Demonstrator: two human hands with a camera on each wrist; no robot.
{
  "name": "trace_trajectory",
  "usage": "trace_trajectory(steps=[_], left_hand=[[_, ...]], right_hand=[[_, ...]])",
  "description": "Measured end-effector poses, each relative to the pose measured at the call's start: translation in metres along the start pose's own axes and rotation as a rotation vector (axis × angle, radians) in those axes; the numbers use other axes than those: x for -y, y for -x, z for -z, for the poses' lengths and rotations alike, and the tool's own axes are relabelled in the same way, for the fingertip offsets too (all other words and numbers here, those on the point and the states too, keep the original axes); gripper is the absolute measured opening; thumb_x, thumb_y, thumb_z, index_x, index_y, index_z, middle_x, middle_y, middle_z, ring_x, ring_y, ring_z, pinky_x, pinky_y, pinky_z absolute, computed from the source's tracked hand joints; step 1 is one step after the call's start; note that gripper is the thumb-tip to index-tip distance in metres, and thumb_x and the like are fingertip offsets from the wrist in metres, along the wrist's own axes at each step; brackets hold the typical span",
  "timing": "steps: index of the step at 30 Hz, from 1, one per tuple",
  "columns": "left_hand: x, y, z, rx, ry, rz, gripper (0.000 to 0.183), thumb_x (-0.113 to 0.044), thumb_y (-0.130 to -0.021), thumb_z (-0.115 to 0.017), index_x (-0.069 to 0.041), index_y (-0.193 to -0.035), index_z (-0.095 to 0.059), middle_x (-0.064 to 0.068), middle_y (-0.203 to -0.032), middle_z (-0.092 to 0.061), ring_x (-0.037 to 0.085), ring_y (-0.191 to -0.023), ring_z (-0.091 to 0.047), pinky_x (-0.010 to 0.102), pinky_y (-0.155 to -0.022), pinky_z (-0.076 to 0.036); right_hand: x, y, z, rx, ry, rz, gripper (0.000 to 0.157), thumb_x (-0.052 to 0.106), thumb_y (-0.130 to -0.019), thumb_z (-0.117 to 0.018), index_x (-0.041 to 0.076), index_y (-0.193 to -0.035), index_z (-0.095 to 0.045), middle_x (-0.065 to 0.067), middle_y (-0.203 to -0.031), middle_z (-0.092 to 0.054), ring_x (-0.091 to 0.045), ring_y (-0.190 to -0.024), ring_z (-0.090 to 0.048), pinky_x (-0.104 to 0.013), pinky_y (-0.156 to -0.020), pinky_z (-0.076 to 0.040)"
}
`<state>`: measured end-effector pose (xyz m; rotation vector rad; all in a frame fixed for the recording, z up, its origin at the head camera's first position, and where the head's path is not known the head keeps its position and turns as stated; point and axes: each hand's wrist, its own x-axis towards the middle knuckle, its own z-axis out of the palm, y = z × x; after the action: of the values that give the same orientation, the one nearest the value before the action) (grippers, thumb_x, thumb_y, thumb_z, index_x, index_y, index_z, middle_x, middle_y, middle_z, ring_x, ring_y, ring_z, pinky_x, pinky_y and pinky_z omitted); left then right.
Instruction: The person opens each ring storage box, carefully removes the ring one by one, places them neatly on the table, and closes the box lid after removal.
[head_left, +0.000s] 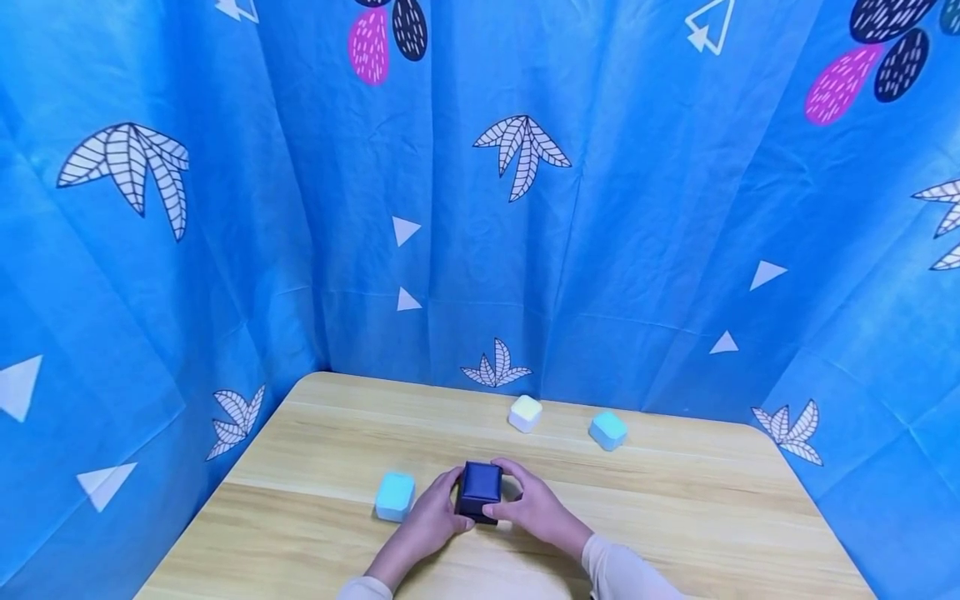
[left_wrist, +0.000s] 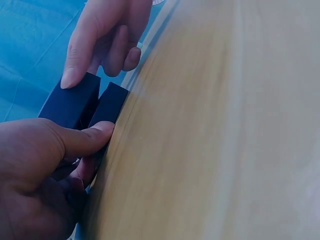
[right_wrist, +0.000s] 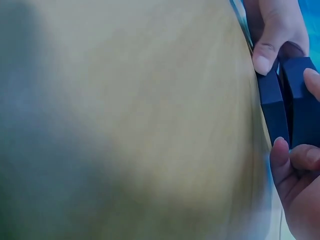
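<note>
A small dark blue ring box [head_left: 481, 482] stands on the wooden table between both hands. Its lid [left_wrist: 72, 104] and base [left_wrist: 111, 99] are parted by a narrow gap, seen in both wrist views; what is inside cannot be seen. My left hand [head_left: 431, 520] holds the box from its left side, the thumb low on the base. From the right, my right hand [head_left: 537, 507] grips the lid between thumb and fingers. In the right wrist view, one curled finger [right_wrist: 281, 150] of that hand is at the base's edge.
Left of the hands sits a light blue rounded block [head_left: 394, 497]. Farther back are a white block with a yellowish top [head_left: 525, 413] and a turquoise block [head_left: 608, 431]. A blue patterned curtain [head_left: 480, 250] hangs behind the wooden table [head_left: 337, 442].
</note>
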<state>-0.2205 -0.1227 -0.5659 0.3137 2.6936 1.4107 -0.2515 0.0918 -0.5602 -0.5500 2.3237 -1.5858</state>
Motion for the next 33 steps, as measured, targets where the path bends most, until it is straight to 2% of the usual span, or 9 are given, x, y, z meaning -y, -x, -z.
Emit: trace_trajectory(steps=[6, 9, 13, 16, 20, 26, 28, 30, 33], left_hand=[[-0.002, 0.001, 0.000, 0.002, -0.020, -0.024, 0.086, -0.012, -0.073, -0.080, -0.002, -0.145, -0.034, 0.010, -0.120, -0.053, 0.010, -0.069, -0.050, 0.024, -0.060, -0.044], [-0.003, 0.001, 0.001, 0.006, -0.034, -0.023, 0.086, -0.013, -0.073, -0.080, -0.002, -0.145, -0.034, 0.012, -0.127, -0.051, 0.010, -0.070, -0.050, 0.024, -0.061, -0.044], [-0.002, -0.001, 0.001, 0.009, -0.057, -0.008, 0.087, -0.014, -0.074, -0.080, -0.002, -0.146, -0.033, 0.012, -0.130, -0.050, 0.010, -0.072, -0.051, 0.026, -0.065, -0.045], [-0.001, -0.003, 0.001, 0.004, -0.078, -0.006, 0.088, -0.015, -0.073, -0.080, -0.001, -0.145, -0.033, 0.015, -0.134, -0.049, 0.010, -0.075, -0.052, 0.032, -0.073, -0.047], [0.000, -0.005, 0.000, -0.011, -0.090, -0.015, 0.088, -0.015, -0.070, -0.082, -0.001, -0.144, -0.035, 0.017, -0.137, -0.048, 0.012, -0.079, -0.053, 0.042, -0.083, -0.048], [0.000, -0.005, -0.001, -0.010, -0.085, -0.015, 0.088, -0.016, -0.070, -0.082, 0.000, -0.144, -0.036, 0.018, -0.138, -0.047, 0.017, -0.089, -0.055, 0.048, -0.092, -0.046], [-0.001, -0.004, 0.000, -0.011, -0.077, -0.014, 0.089, -0.015, -0.070, -0.082, 0.000, -0.144, -0.035, 0.018, -0.139, -0.047, 0.022, -0.096, -0.057, 0.050, -0.096, -0.044], [-0.001, -0.004, 0.000, -0.014, -0.072, -0.013, 0.089, -0.015, -0.070, -0.082, 0.001, -0.144, -0.035, 0.019, -0.140, -0.046, 0.024, -0.102, -0.056, 0.051, -0.098, -0.042], [-0.003, -0.003, 0.001, -0.010, -0.073, -0.006, 0.089, -0.016, -0.070, -0.082, 0.001, -0.144, -0.035, 0.018, -0.139, -0.046, 0.022, -0.096, -0.057, 0.048, -0.093, -0.046]], right_hand=[[0.002, -0.004, 0.007, -0.002, -0.001, -0.015, 0.073, 0.040, -0.079, -0.076, 0.016, -0.141, -0.045, -0.010, -0.132, -0.053, -0.024, -0.107, -0.054, -0.036, -0.081, -0.047], [0.003, -0.006, 0.009, 0.012, -0.031, -0.053, 0.071, 0.041, -0.080, -0.074, 0.018, -0.141, -0.046, -0.008, -0.131, -0.053, -0.021, -0.094, -0.055, -0.035, -0.071, -0.049], [0.005, -0.010, 0.012, 0.043, -0.081, -0.105, 0.067, 0.043, -0.082, -0.072, 0.019, -0.140, -0.047, -0.007, -0.129, -0.053, -0.018, -0.062, -0.048, -0.030, -0.051, -0.046], [0.006, -0.013, 0.013, 0.057, -0.115, -0.119, 0.065, 0.043, -0.082, -0.071, 0.018, -0.138, -0.049, -0.007, -0.127, -0.054, -0.018, -0.056, -0.045, -0.029, -0.047, -0.043], [0.006, -0.017, 0.015, 0.065, -0.156, -0.132, 0.067, 0.043, -0.083, -0.070, 0.013, -0.139, -0.048, -0.007, -0.125, -0.056, -0.018, -0.058, -0.047, -0.029, -0.048, -0.045], [0.005, -0.022, 0.018, 0.072, -0.231, -0.168, 0.064, 0.047, -0.085, -0.066, 0.011, -0.136, -0.051, -0.007, -0.116, -0.063, -0.014, -0.052, -0.041, -0.026, -0.048, -0.044], [0.006, -0.024, 0.019, 0.068, -0.244, -0.177, 0.063, 0.049, -0.085, -0.066, 0.012, -0.134, -0.053, -0.005, -0.108, -0.065, -0.013, -0.051, -0.039, -0.026, -0.049, -0.044], [0.007, -0.024, 0.019, 0.070, -0.252, -0.190, 0.062, 0.051, -0.084, -0.065, 0.013, -0.132, -0.055, -0.001, -0.090, -0.064, -0.012, -0.049, -0.037, -0.026, -0.049, -0.044], [0.009, -0.025, 0.020, 0.083, -0.279, -0.206, 0.059, 0.052, -0.085, -0.064, 0.014, -0.130, -0.057, 0.003, -0.064, -0.049, -0.011, -0.045, -0.032, -0.025, -0.049, -0.042]])
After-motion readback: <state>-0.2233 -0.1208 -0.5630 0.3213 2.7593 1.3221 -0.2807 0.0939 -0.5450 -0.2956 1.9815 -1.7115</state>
